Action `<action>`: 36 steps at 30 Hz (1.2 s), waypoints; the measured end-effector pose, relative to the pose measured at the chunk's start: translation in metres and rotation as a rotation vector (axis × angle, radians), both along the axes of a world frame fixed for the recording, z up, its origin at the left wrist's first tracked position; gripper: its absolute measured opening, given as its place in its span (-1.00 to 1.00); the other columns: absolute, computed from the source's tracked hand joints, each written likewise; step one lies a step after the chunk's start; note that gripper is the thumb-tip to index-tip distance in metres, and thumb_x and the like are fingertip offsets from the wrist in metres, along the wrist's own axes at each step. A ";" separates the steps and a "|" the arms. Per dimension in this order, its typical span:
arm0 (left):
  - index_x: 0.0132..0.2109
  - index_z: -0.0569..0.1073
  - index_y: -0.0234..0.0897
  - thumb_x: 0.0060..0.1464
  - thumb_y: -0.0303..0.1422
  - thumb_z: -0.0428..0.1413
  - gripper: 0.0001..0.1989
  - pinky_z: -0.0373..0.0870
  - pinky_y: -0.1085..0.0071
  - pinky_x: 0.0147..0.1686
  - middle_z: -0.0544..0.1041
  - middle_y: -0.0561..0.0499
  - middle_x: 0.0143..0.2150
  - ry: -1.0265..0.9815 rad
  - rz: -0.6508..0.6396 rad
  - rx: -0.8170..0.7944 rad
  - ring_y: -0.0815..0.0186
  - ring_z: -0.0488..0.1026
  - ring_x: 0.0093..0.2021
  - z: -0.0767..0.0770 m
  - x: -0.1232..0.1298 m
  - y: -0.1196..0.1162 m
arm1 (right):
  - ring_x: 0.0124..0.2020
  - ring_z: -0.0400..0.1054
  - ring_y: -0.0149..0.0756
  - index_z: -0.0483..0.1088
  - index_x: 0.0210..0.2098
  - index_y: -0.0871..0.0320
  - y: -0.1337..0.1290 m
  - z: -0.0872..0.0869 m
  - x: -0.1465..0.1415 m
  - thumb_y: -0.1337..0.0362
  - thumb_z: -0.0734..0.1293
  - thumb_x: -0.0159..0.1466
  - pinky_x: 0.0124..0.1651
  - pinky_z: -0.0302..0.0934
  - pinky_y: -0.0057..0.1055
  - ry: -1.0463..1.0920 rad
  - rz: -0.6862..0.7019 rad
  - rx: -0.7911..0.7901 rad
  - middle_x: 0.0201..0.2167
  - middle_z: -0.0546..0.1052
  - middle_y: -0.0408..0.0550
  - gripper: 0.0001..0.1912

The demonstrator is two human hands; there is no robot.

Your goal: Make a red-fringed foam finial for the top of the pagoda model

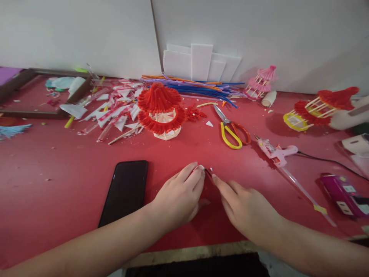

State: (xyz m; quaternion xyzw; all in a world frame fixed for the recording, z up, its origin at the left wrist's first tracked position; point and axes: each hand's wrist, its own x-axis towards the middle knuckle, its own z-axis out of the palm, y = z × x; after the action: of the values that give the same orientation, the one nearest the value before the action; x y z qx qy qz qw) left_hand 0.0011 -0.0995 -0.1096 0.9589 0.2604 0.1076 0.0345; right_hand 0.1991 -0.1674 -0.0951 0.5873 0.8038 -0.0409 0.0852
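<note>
My left hand point(183, 190) is closed with its fingertips on a small white piece point(198, 167) at the middle of the red table. My right hand point(245, 204), just right of it, grips a thin dark tool point(208, 172) whose tip touches the white piece. A tiny white scrap point(211, 169) lies beside the tool. Beyond my hands stands a small pavilion point(162, 111) with red fuzzy roofs and pale sticks. To the left a black phone point(123, 192) lies flat.
Scissors point(232, 132) and a pink glue gun point(275, 152) lie to the right, near a purple power box point(346, 196). Pipe cleaners point(198, 88), white boards point(201, 61), wrappers point(115, 104) and a frame point(43, 114) are at the back. A red-and-yellow model point(319, 107) stands at the right.
</note>
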 end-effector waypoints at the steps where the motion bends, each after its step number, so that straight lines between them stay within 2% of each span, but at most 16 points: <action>1: 0.13 0.42 -0.66 0.13 -0.22 0.17 -0.43 0.48 0.08 0.12 0.50 -0.37 0.10 -0.003 -0.004 -0.002 -0.15 0.40 0.15 0.000 0.000 0.000 | -0.60 0.46 -0.25 0.34 0.22 0.19 -0.002 0.000 0.002 0.47 0.26 0.22 -0.60 0.26 -0.42 0.020 0.002 0.009 -0.35 0.58 0.02 -0.44; 7: 0.14 0.41 -0.59 0.10 -0.24 0.20 -0.44 0.53 0.04 0.03 0.50 -0.33 0.05 0.011 0.037 -0.086 -0.11 0.45 0.06 0.006 0.002 -0.001 | -0.44 0.53 -0.18 0.34 0.19 0.22 0.000 0.001 0.017 0.41 0.15 0.31 -0.49 0.36 -0.36 0.189 -0.039 0.193 -0.25 0.60 0.13 -0.53; 10: 0.15 0.39 -0.60 0.11 -0.23 0.20 -0.42 0.57 0.04 -0.06 0.48 -0.35 0.03 -0.014 0.084 -0.118 -0.08 0.47 0.00 0.010 0.002 -0.003 | -0.40 0.54 -0.14 0.30 0.21 0.24 0.006 0.002 0.019 0.38 0.11 0.35 -0.45 0.39 -0.30 0.237 -0.050 0.233 -0.22 0.60 0.15 -0.53; 16: 0.07 0.44 -0.56 0.15 -0.31 0.14 -0.57 0.55 0.04 0.00 0.51 -0.32 -0.01 -0.010 0.067 -0.125 -0.08 0.48 0.00 0.013 -0.005 -0.005 | -0.36 0.56 -0.10 0.28 0.23 0.20 0.012 0.005 0.006 0.40 0.10 0.33 -0.41 0.42 -0.24 0.297 -0.042 0.088 -0.17 0.60 0.14 -0.51; 19: 0.14 0.39 -0.58 0.10 -0.33 0.18 -0.49 0.51 0.04 0.07 0.49 -0.32 0.04 0.020 0.037 -0.101 -0.13 0.45 0.09 0.010 -0.007 -0.006 | -0.30 0.57 -0.06 0.29 0.23 0.18 0.014 0.007 0.001 0.40 0.12 0.32 -0.36 0.44 -0.23 0.281 -0.059 0.019 -0.15 0.60 0.15 -0.51; 23: 0.22 0.30 -0.65 0.10 -0.25 0.20 -0.35 0.42 0.06 0.18 0.42 -0.39 0.16 0.008 0.014 -0.080 -0.16 0.35 0.23 0.004 -0.008 -0.006 | -0.33 0.57 -0.04 0.29 0.24 0.16 0.018 0.012 -0.004 0.41 0.15 0.31 -0.37 0.44 -0.20 0.223 -0.082 -0.054 -0.13 0.60 0.14 -0.49; 31: 0.14 0.39 -0.64 0.08 -0.21 0.22 -0.39 0.45 0.08 0.15 0.45 -0.39 0.11 0.016 0.003 -0.120 -0.16 0.40 0.18 0.006 -0.004 -0.003 | -0.19 0.57 0.01 0.25 0.27 0.17 0.021 0.019 -0.007 0.42 0.13 0.33 -0.24 0.45 -0.15 0.174 -0.112 -0.118 -0.07 0.58 0.18 -0.48; 36: 0.12 0.41 -0.64 0.12 -0.20 0.18 -0.42 0.41 0.10 0.20 0.44 -0.39 0.14 0.009 -0.014 -0.126 -0.14 0.36 0.22 0.004 -0.006 -0.002 | -0.27 0.57 -0.03 0.24 0.28 0.16 0.022 0.019 -0.010 0.41 0.14 0.32 -0.32 0.43 -0.18 0.120 -0.099 -0.128 -0.08 0.58 0.15 -0.46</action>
State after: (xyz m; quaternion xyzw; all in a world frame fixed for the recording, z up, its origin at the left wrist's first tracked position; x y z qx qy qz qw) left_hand -0.0052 -0.1012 -0.1055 0.9571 0.2601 0.0867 0.0941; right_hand 0.1895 -0.1457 -0.0759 0.6162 0.7732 -0.1313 0.0722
